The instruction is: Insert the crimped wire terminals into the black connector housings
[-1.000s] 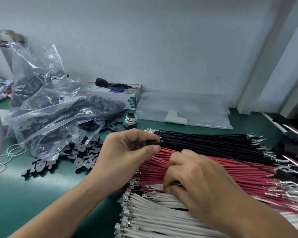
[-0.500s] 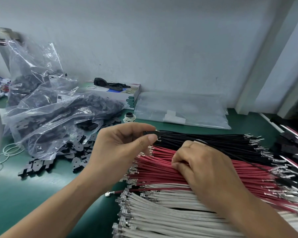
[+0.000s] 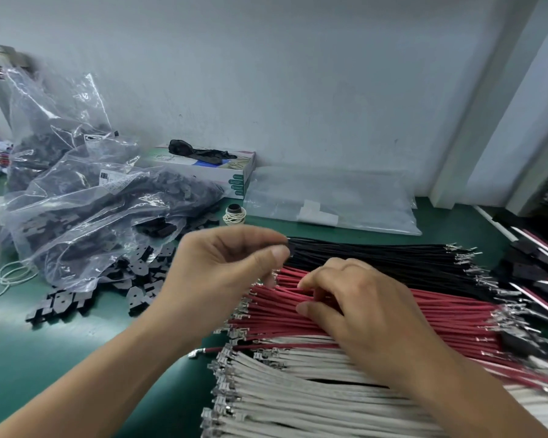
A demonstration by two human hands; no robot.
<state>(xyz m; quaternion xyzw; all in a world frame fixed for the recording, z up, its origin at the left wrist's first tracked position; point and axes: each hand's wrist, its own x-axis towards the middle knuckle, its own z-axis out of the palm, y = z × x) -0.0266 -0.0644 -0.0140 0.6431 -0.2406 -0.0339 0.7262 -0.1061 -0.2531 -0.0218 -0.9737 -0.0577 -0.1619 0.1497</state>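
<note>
Left hand lifted, fingers pinching black housing, right hand fingers pinching red wires

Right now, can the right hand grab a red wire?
Probably yes. The right hand already lies on the red wires, fingers curled into them, and nothing covers that bundle. The left hand is busy pinching a black connector housing.

Wire-harness assy workshop: green bench mat, crimped wire bundles, bagged black housings.
</note>
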